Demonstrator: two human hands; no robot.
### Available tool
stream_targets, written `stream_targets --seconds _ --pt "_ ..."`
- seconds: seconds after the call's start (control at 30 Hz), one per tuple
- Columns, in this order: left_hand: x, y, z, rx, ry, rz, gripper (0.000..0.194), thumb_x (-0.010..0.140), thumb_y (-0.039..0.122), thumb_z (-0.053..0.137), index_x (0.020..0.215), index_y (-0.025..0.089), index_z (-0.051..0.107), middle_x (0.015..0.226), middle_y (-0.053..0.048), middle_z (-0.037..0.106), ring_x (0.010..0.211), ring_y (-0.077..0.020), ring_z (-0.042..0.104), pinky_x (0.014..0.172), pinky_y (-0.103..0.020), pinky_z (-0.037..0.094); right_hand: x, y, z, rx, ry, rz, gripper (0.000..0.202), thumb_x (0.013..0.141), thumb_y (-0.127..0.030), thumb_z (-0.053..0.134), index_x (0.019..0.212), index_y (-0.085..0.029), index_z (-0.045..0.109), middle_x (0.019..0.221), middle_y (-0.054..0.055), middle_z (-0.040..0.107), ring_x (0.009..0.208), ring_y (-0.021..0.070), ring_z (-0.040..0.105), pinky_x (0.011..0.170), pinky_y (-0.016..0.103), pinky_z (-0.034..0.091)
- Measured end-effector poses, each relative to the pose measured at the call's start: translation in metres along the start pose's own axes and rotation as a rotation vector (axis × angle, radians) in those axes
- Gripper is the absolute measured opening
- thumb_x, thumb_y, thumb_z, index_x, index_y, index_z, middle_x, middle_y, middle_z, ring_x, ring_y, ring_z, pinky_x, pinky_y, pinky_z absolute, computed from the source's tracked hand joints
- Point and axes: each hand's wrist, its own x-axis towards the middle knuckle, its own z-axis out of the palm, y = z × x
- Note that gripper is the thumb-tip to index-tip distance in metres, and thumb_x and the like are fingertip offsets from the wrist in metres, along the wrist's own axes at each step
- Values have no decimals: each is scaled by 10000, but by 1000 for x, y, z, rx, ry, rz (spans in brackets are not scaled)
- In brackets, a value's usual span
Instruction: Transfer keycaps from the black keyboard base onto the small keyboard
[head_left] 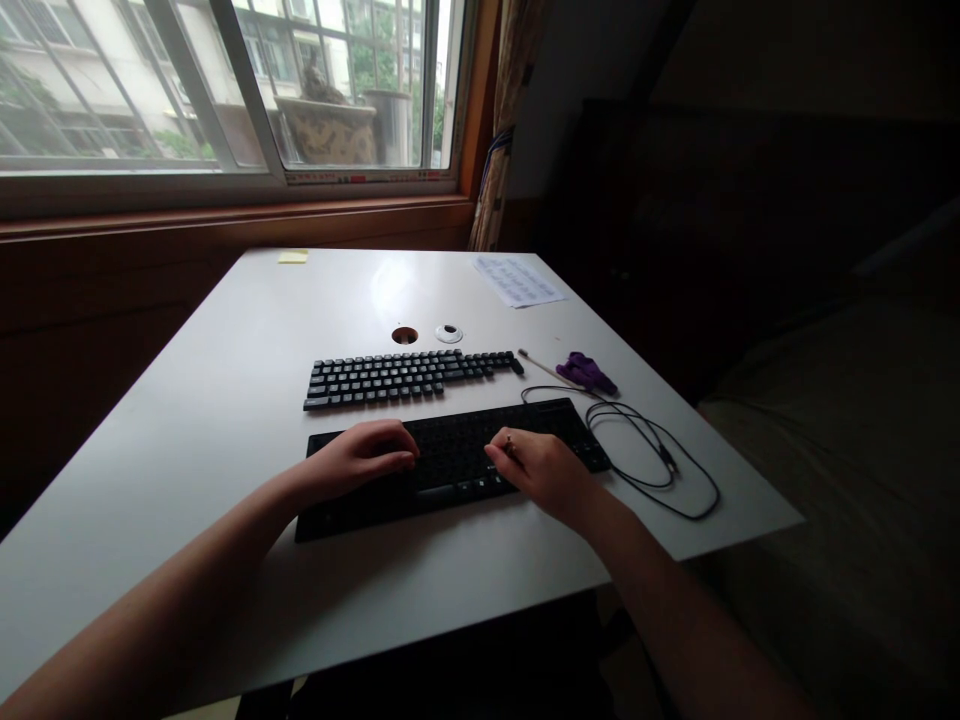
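Note:
A black keyboard [352, 505] lies slightly slanted on the white table, most of its key area bare and a few keycaps [472, 487] along its lower row. Over its left half is my left hand [367, 452], fingers curled and thumb close to the index fingertip. My right hand [536, 465] is closed above the right half, thumb and fingers pinched together. Whatever either hand holds is hidden or too small to name. Behind the keyboard, loose black keycaps [382, 378] stand in rows like a key layout.
To the right lie a coiled cable [660, 455], a thin pale stick [544, 368] with a dark tip and a purple cloth [589, 372]. Farther back are a round table hole [405, 336], its white cover [449, 333], printed paper [519, 281] and yellow notes [293, 257]. A window stands beyond.

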Motion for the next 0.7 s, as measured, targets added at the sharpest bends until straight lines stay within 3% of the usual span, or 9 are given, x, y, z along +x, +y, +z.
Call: stream_targets --seconds 0.27,0.43,0.53,0.7 --pt "-1 -1 1 32 2 17 225 929 388 563 964 185 652 915 -32 648 846 -163 588 776 -273 465 -10 18 -4 160 16 157 270 1004 -379 374 884 -208 545 550 -58 514 488 113 505 537 224 373" --pt "0 -1 1 35 -1 18 242 928 405 558 967 185 650 911 -35 650 841 -166 587 775 -282 468 -4 3 5 -109 -7 -16 271 999 -345 390 849 -193 556 690 13 614 595 141 572 610 256 382" --pt "0 -1 0 43 1 23 250 928 412 554 967 186 652 912 -35 649 839 -168 587 774 -286 468 -1 -1 4 -202 -25 -47 278 1000 -330 381 845 -191 565 695 30 632 610 156 595 602 263 373" --pt "-1 0 0 48 3 30 248 928 411 557 961 185 655 911 -35 646 843 -169 587 778 -283 465 -10 12 -1 26 -6 85 249 995 -363 375 878 -216 537 586 -36 566 516 131 549 563 247 386"
